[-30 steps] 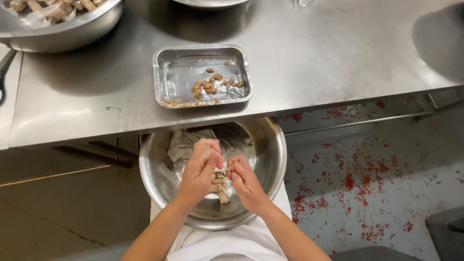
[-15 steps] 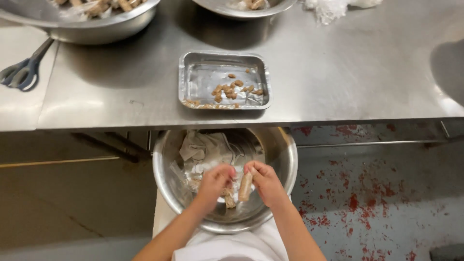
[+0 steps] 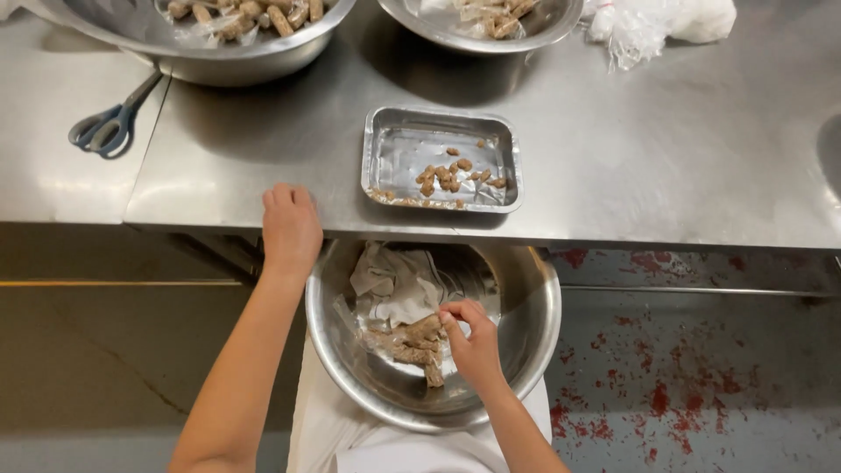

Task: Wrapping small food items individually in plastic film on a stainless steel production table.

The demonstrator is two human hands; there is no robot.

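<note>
Left hand [image 3: 291, 226]: bare, no glove, ring or watch visible; forearm behind the grip bare, no sleeve reaching the wrist. Right hand [image 3: 473, 343]: likewise bare; forearm uncovered up to the frame edge. White apron [image 3: 326, 427] or similar white garment worn over the lap, between both forearms.

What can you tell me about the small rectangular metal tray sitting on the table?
The small rectangular tray looks like thin, shiny stainless steel with rounded corners and a raised rim. It lies flat near the front edge of the steel table, just above the round bowl in the person's lap. A loose scatter of small brown pieces sits in its middle and right side, with crumbs along its near wall. Neither hand touches it; the left hand rests on the table edge beside it.
</note>
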